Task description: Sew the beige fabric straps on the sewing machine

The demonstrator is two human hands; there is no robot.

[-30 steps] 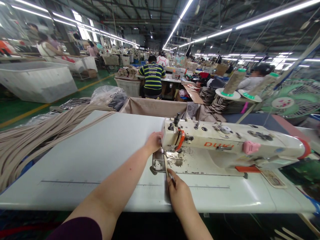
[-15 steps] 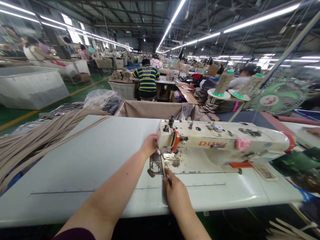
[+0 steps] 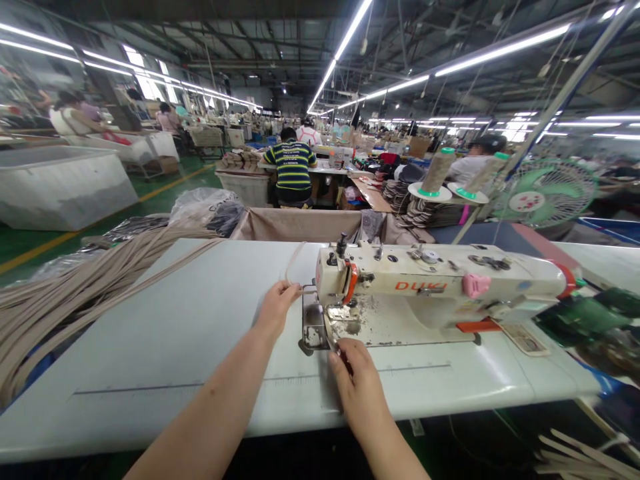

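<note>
A white sewing machine (image 3: 440, 273) with orange trim stands on the pale table. Left of its needle area, my left hand (image 3: 277, 305) pinches a thin beige strip (image 3: 290, 263), which curves up and back over the tabletop. My right hand (image 3: 357, 373) is closed in front of the needle plate (image 3: 341, 313), at the near end of a narrow pale strip (image 3: 329, 327). Something small and metallic shows between its fingers, too hidden to name. The presser foot is hard to make out behind the machine head.
Long beige strips (image 3: 115, 273) drape over the table's left edge. A fabric-lined bin (image 3: 300, 225) stands behind the table. Thread cones (image 3: 437, 172) and a green fan (image 3: 545, 193) are at the back right. A person in a striped shirt (image 3: 291, 163) sits ahead.
My left hand has moved left and slightly down from the machine head, and a strip now shows at its fingers. My right hand stays near the needle plate. The view has shifted slightly.
</note>
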